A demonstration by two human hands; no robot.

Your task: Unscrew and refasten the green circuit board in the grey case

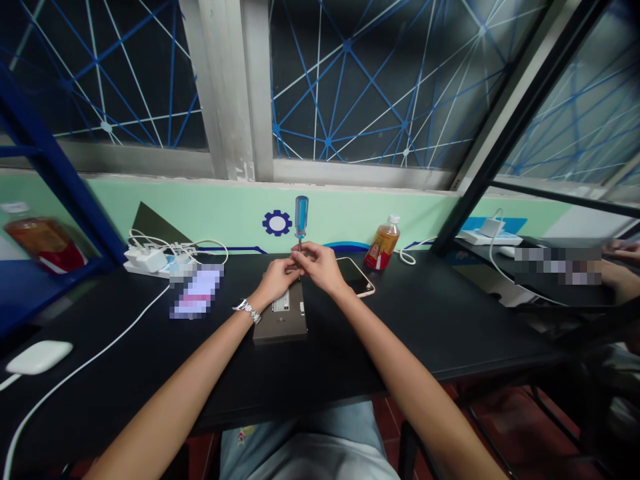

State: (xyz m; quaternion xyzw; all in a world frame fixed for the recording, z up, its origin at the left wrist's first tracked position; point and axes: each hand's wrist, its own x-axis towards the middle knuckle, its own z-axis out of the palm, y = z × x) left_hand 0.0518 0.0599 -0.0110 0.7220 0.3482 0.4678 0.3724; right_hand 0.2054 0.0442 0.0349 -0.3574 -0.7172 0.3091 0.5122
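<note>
A screwdriver (pixel 301 215) with a clear blue handle stands upright over a flat grey-brown metal case (pixel 281 329), which lies on the black table and bears a white label. My right hand (pixel 321 268) is closed, its fingertips pinching the screwdriver's shaft below the handle. Close against it, my left hand (pixel 275 281) is also closed, fingertips pressed together beside the lower shaft; what they pinch is hidden. Its wrist, wearing a silver watch (pixel 247 309), rests over the case's left side. My fingers cover the screwdriver's tip and the far part of the case.
Right of my hands lie a phone (pixel 356 277) and a drink bottle (pixel 383 244). On the left are a power strip (pixel 160 263) with cables, a pixelated phone-like object (pixel 197 292) and a white mouse-like object (pixel 40 357). Another person's hand (pixel 623 277) shows at far right, beyond the black frame.
</note>
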